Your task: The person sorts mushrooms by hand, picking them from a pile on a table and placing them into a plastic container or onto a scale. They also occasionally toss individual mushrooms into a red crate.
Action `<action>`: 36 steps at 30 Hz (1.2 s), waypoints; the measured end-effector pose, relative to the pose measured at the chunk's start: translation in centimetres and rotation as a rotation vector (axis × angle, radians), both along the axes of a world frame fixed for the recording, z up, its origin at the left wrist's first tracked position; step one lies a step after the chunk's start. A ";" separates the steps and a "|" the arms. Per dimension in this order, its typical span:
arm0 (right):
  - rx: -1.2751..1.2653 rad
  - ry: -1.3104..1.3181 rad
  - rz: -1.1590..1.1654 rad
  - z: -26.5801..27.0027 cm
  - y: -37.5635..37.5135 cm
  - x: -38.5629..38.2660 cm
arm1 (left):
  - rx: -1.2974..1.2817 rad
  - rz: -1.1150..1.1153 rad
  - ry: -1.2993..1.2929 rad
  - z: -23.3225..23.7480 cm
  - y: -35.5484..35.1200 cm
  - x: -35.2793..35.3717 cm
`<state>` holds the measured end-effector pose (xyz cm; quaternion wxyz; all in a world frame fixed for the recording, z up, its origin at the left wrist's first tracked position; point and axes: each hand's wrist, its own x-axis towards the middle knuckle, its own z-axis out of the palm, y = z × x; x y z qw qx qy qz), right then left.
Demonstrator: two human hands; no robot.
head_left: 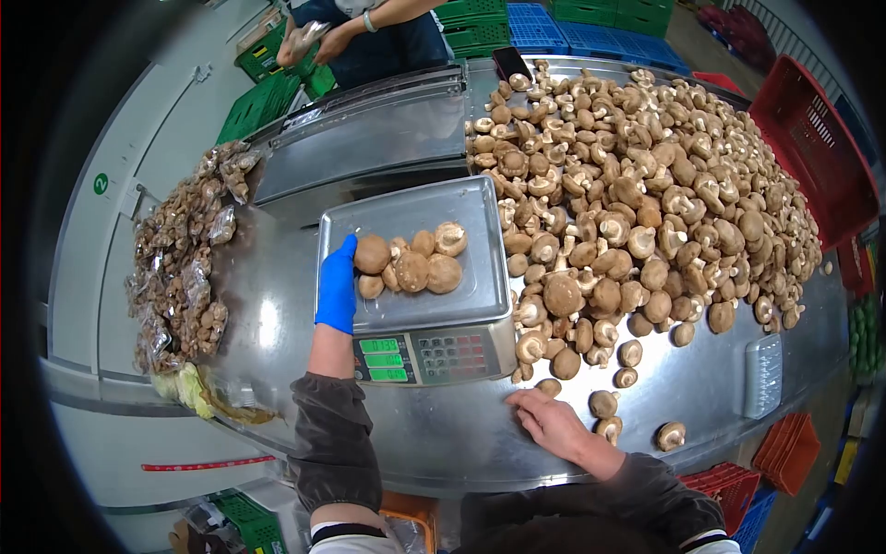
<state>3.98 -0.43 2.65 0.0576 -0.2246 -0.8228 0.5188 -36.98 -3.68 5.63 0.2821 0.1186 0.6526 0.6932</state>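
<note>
A digital scale [434, 355] stands on a steel table, its metal pan [471, 217] carrying a small heap of brown mushrooms [413, 265]. My left hand [338, 286], in a blue glove, reaches onto the pan's left side and touches the leftmost mushroom [372, 254]. Bare and flat, my right hand [549, 420] rests on the table just right of the scale's front, fingers spread, holding nothing. Loose mushrooms [604, 403] lie close to its fingertips.
A big pile of mushrooms [646, 175] covers the table's right half. Bagged mushrooms [180, 268] lie stacked at the left. A white tray [764, 374] sits at the right edge. Red crates [812, 157] and green crates [263, 102] surround the table. Another person [369, 28] stands opposite.
</note>
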 end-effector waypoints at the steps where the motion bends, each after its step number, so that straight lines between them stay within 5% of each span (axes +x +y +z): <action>1: 0.002 0.002 0.003 0.1 0.0 0.0 | -0.174 0.012 0.077 -0.7 0.0 -0.2; 2: 0.003 0.005 0.004 0.3 0.1 0.0 | -0.349 0.021 0.157 -1.3 0.0 -0.3; 6: -0.012 0.030 -0.024 0.8 1.5 -0.1 | -0.145 0.013 0.497 -1.9 -0.3 0.5; 10: 0.368 0.301 -0.252 3.6 4.9 -4.0 | -0.164 -0.185 0.583 -0.9 -0.8 2.9; 15: 0.554 0.258 -0.071 1.9 6.9 -11.3 | -0.335 -0.145 1.038 -1.8 -0.4 5.8; 17: 0.529 0.275 -0.097 2.4 6.7 -11.5 | -0.251 -0.095 0.999 -1.5 -0.5 6.0; 22: 0.367 0.265 -0.212 3.8 7.4 -1.4 | -0.166 -0.011 0.957 1.8 -4.1 12.6; 24: 0.296 0.185 -0.321 4.1 7.4 5.5 | -0.114 -0.169 0.990 -0.2 -6.1 16.7; 25: 0.334 0.058 -0.411 0.0 6.6 9.9 | -0.170 -0.324 1.027 -1.2 -7.4 19.2; 30: 0.465 -0.438 -0.491 2.4 2.8 22.9 | -0.275 -0.735 0.842 -4.7 -9.2 30.9; 36: 0.274 -0.336 -0.525 -0.1 0.3 23.9 | -0.249 -0.542 0.773 -7.1 -5.8 36.3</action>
